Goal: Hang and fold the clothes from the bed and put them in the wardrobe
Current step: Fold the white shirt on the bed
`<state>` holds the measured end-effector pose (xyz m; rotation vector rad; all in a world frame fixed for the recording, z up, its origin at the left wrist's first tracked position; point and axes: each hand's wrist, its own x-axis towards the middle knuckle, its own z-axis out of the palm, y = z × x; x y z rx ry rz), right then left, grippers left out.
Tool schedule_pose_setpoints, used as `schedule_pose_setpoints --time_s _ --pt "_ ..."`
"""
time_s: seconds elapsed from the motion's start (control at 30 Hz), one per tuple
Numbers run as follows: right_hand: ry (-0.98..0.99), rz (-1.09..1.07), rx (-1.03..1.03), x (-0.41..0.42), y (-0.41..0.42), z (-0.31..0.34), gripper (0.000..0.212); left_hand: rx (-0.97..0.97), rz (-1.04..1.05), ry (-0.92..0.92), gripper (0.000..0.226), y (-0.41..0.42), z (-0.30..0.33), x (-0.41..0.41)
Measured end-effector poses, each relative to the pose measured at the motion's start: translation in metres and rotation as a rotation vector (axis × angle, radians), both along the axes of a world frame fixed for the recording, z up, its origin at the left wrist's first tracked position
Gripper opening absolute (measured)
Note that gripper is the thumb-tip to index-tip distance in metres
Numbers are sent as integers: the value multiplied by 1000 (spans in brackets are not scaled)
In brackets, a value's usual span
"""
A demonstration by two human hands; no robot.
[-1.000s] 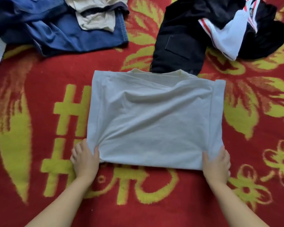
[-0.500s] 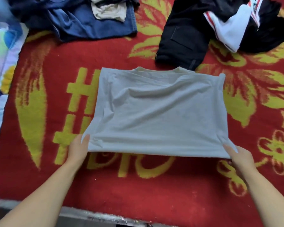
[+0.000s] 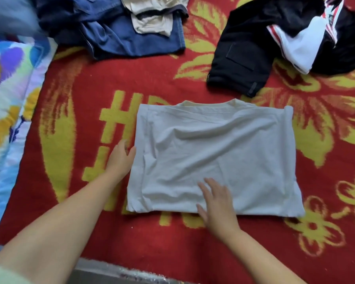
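Folded pale t-shirt lies flat approx mid-bed on red/yellow blanket, collar twd far edge, near fold just inside bed's near edge.

L hand at shirt's left edge, fingers straight & together, tips touching the fabric edge; grips nothing.

R hand flat on shirt's near edge, fingers spread & extended, palm down, pressing cloth; nothing held.

Far-left of bed: blue garment w/ beige garment on top. Far-right corner: black garment w/ white red-striped piece lying on it. Floral quilt along bed's left edge.
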<state>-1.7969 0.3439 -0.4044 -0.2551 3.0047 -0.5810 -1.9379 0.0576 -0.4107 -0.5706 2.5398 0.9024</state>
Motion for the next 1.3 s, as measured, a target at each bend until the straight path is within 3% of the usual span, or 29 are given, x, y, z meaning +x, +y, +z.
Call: schedule_pose_setpoints --time_s 0.1,0.23,0.3,0.43,0.53,0.67,0.77,0.87,0.93,1.03,1.13,1.23,1.3 --pt "-122 266 -19 1 -92 -2 90 126 81 -32 59 22 7 -52" --pt "-385 316 55 -9 -158 -33 112 391 252 -61 45 34 -8 -102" --pt "-400 292 75 -18 -166 -44 97 414 271 -50 44 32 -18 -119" --pt "-296 298 19 -36 -163 -53 45 476 283 -142 32 31 -21 -135" --pt "-348 235 -146 -58 -154 -44 31 473 215 -191 11 34 -18 -137" --pt "-565 -69 -565 -68 -121 -5 41 364 214 -43 12 45 -4 -140" --pt "-502 -301 -691 -51 -90 23 45 301 133 -29 2 65 18 -146" --pt "-447 -569 -766 -31 -50 39 28 307 91 7 10 103 41 -151" --pt "-430 -766 -832 -18 -15 49 35 299 44 51 12 142 56 -153" --pt "-347 -966 -878 -4 34 54 35 295 10 83 11 204 69 -153" --pt "-314 -1145 -879 13 95 47 21 319 2 90 11 282 70 -143" --pt "-330 -1256 -809 26 145 33 29 445 -4 98 17 356 63 -127" --pt "-353 -1294 -773 32 175 16 14 547 -31 -17 26 395 56 -113"
